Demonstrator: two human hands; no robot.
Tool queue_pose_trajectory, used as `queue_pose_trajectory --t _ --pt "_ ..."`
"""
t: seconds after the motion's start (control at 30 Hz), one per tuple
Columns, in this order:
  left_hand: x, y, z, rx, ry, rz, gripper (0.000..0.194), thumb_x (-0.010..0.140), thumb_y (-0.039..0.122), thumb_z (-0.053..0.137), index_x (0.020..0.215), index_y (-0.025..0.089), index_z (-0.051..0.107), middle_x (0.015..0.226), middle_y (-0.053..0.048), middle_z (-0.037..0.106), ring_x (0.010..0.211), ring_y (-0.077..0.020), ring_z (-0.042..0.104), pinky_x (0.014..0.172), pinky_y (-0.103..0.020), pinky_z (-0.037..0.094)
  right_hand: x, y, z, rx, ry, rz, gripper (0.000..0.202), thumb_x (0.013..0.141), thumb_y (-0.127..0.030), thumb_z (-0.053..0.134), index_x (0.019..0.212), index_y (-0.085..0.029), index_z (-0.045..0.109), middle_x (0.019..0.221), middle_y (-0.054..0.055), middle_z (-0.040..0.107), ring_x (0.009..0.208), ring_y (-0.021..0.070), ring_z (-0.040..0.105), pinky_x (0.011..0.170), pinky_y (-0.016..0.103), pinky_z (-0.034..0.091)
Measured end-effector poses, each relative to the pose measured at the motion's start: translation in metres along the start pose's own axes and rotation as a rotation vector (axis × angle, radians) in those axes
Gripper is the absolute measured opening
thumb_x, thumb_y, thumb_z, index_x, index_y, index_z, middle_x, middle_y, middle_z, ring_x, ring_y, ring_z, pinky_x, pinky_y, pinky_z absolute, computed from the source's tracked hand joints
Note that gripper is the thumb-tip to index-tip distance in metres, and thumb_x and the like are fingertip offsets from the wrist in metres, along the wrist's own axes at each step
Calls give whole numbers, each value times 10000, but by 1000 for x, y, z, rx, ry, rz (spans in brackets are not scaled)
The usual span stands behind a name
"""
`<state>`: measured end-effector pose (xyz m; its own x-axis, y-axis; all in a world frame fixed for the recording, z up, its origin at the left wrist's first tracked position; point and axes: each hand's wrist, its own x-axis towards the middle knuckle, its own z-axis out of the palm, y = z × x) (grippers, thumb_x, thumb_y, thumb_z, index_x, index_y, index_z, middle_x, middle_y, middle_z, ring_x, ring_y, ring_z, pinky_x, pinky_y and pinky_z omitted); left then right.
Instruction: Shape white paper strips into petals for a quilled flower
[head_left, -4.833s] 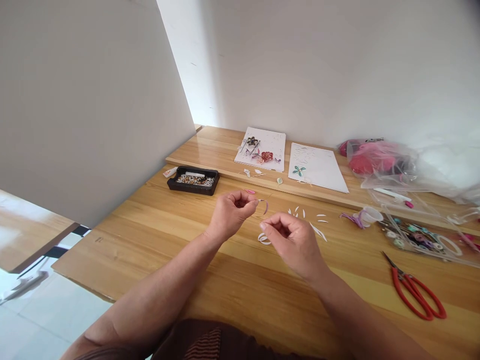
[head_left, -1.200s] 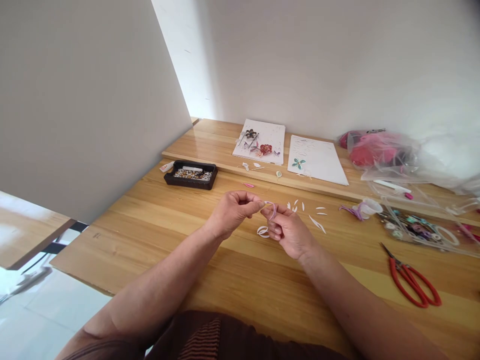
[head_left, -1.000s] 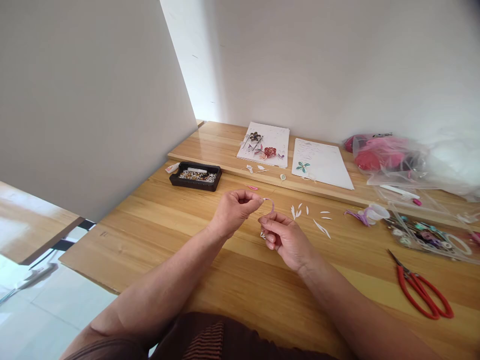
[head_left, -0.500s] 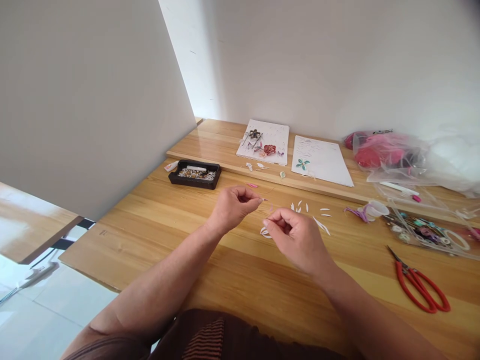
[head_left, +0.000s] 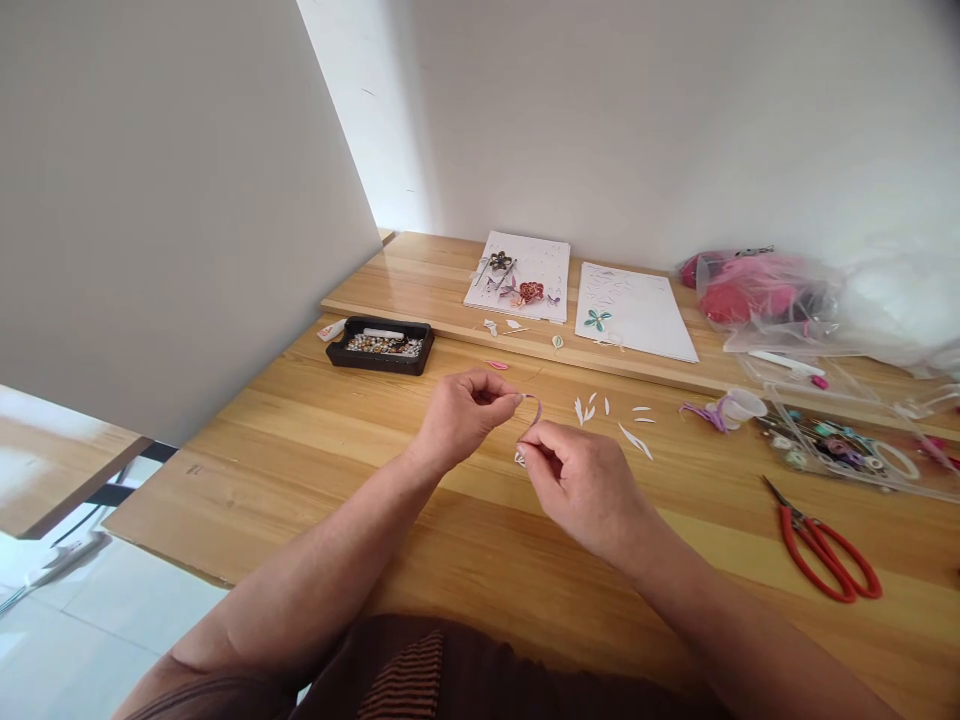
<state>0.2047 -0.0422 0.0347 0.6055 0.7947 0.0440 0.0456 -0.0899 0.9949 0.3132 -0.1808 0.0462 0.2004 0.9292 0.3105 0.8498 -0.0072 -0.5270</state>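
Observation:
A thin purple thread [head_left: 538, 408] curves in a small arc between my two hands above the table. My left hand [head_left: 465, 415] is closed in a pinch at one end of it, where a tiny white tip shows by the fingertips. Closed as well, my right hand [head_left: 581, 475] pinches the thread lower down and to the right. White looped pieces [head_left: 519, 458] lie partly hidden beside the right fingertips. Slim white petal-shaped pieces [head_left: 585, 410] are scattered beyond that hand, and a pink petal piece [head_left: 496, 365] rests behind the left one.
Red-handled scissors [head_left: 825, 560] lie at the right. Behind them are a clear box [head_left: 840, 450] of small parts and a spool [head_left: 739, 408] with purple thread. A black tray [head_left: 381, 346] of beads stands back left. Paper sheets [head_left: 637, 310] with flower ornaments lie on the raised ledge.
My right hand has shifted slightly left and closer to my left hand. The purple thread now shows as a clear arc between them. The whole view has moved a little.

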Motion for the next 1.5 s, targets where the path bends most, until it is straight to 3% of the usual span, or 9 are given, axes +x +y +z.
queue_pose_trajectory --t 0.13,0.33,0.5,0.67,0.87,0.97,1.17,1.3,1.5 --pt "1 2 -3 46 -13 7 178 713 306 753 700 142 685 707 -16 665 633 -106 546 601 -235 418 2 3 -3 -78 97 -81 168 912 -148 551 758 -189 603 676 4 616 605 130 532 618 267 375" --pt "-2 2 -2 79 -166 -27 172 703 297 753 702 139 686 657 -1 639 601 -99 522 557 -223 384 10 11 -19 -142 258 -175 161 934 -204 594 833 -194 719 659 10 631 612 140 530 611 280 375" --pt "-6 0 0 25 -281 -63 181 696 305 770 715 139 699 697 -12 666 612 -98 535 574 -225 394 17 22 -18 170 232 0 138 908 -263 650 834 -195 745 640 -15 640 513 93 467 523 251 354" --pt "-5 1 -1 -85 -332 -127 193 683 312 795 728 140 720 697 -15 666 600 -90 513 576 -231 377 25 38 -9 441 122 224 188 857 -351 689 787 -189 755 531 -45 509 467 80 362 465 250 289" --pt "-1 0 0 -247 -176 -79 203 676 332 815 690 154 719 654 6 621 574 -76 449 579 -243 360 27 43 14 1077 6 563 263 683 -405 834 721 -192 684 568 -52 547 418 47 335 400 219 218" --pt "1 -2 2 -269 -62 -60 213 681 331 813 659 151 700 622 14 599 572 -73 447 598 -241 377 24 36 21 1195 -50 647 290 665 -393 848 682 -182 649 544 -51 546 400 45 378 395 205 264" --pt "6 -8 2 -226 98 -15 212 661 321 815 693 152 691 682 0 653 587 -84 501 598 -241 410 19 21 28 1228 -65 659 292 693 -399 830 692 -164 657 650 2 658 446 59 470 435 208 369" --pt "8 -10 -1 -124 103 23 194 677 316 793 712 151 698 705 -12 680 607 -100 538 606 -242 428 17 16 24 1194 -62 633 296 722 -409 805 689 -166 639 644 -5 651 423 54 448 428 218 342" --pt "5 -6 -1 -65 44 27 195 686 325 784 706 149 702 714 -17 690 630 -109 561 628 -243 443 8 10 5 877 -21 483 265 811 -392 741 703 -174 634 643 -6 645 423 51 406 416 223 298"
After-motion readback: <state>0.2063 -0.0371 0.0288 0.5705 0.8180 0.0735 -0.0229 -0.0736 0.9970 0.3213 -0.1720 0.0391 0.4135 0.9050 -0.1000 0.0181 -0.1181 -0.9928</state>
